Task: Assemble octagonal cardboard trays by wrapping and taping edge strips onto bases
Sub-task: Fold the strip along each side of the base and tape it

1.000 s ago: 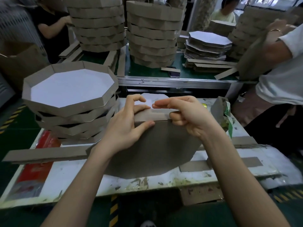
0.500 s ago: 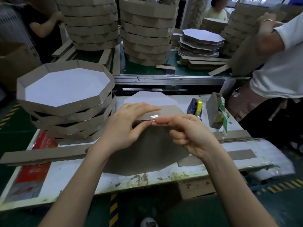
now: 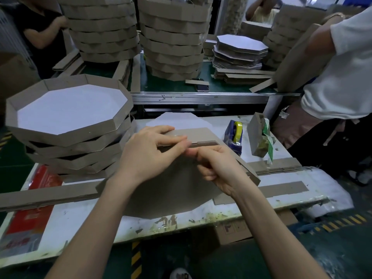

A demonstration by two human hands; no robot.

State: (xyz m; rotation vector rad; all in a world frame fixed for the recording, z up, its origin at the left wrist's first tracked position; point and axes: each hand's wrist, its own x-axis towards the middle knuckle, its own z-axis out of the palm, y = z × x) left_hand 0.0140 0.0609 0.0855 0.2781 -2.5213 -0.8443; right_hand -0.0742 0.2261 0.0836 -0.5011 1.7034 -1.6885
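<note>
Forearms reach in from the near edge of the table and both hands meet above its middle. The left hand lies with its fingers stretched almost straight along the top of the edge strip, its thumb tucked underneath, so that it pinches the strip between them. The right hand is curled, three fingers folded into the palm, thumb and forefinger nipped together on the strip's lower edge right beside the left fingertips. The tips are blurred, so any tape under them cannot be made out.

The unfinished tray stands tilted on the table's middle, its plain brown underside towards the person, its lower corner near the table's near edge. The strip wraps along its upper sides and shows a stepped notch where it overlaps.

A stack of finished trays, white inside, fills the far left corner. A blue and yellow tape dispenser sits towards the far right, and loose strips lie along the left side.
</note>
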